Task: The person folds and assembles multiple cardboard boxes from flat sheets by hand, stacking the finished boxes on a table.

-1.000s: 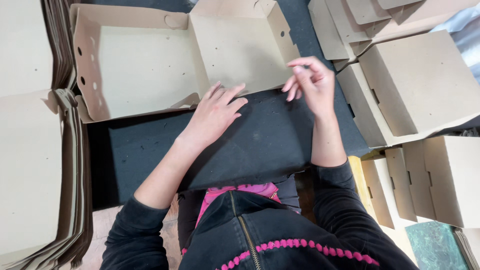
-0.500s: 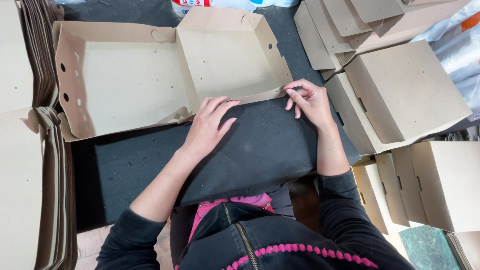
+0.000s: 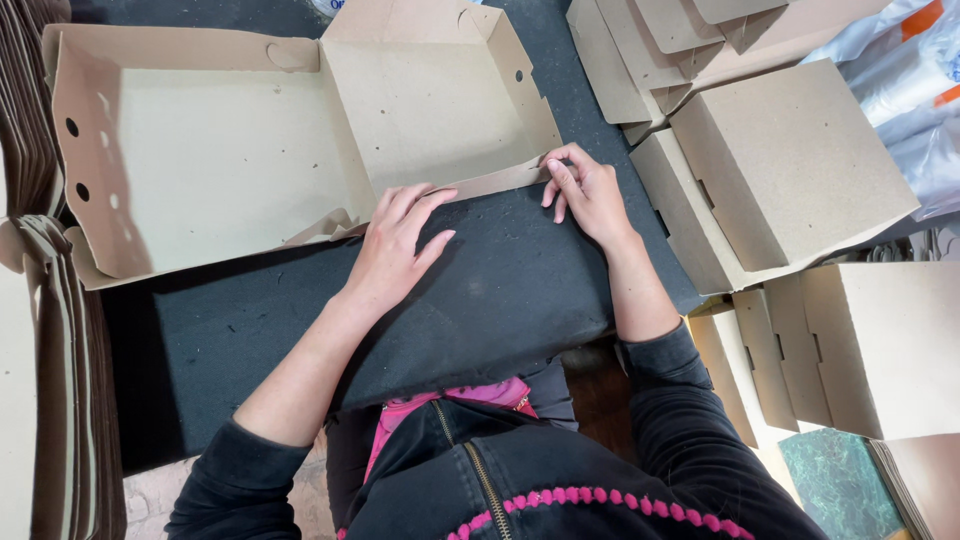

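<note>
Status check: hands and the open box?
Left hand and right hand flat on near flap of open cardboard box. Box on black mat. Nothing blocking.

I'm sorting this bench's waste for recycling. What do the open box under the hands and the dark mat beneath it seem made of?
Open box: plain brown paperboard by its look, matte and uncoated, with creased flaps and punched round holes.
Dark mat: probably felt or dense foam; charcoal, dull, lint-specked, its front edge sagging toward the person's lap.
</note>
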